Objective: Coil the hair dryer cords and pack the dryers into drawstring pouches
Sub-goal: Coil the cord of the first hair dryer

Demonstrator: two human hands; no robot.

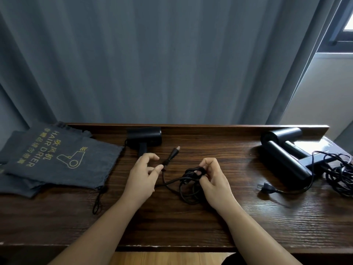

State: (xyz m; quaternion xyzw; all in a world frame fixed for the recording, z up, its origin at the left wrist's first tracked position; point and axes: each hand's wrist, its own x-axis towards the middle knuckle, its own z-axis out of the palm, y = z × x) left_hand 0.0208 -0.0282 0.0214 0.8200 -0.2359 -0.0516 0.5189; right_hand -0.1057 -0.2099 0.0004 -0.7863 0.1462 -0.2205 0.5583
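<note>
Two bare forearms reach over the near edge of the dark wooden tabletop (191, 222). Fingers of the right hand (214, 180) curl round a bundle of black cord (191, 180), holding its loops together just above the wood. The left hand (142, 177) pinches the same cord near its plug (174, 152), thumb and forefinger closed on it, the plug end pointing away toward the back edge.

Three black hair dryers are in view — one (145, 138) behind the left hand at the back edge, and two (286, 155) lying close together at the far right, with a loose tangle of cord (338, 173) and a second plug (264, 188) beside them.

At the left lie grey drawstring pouches (63, 159) — stacked, the top one printed "HAIR DRIER" in yellow; I cannot tell how many.
</note>
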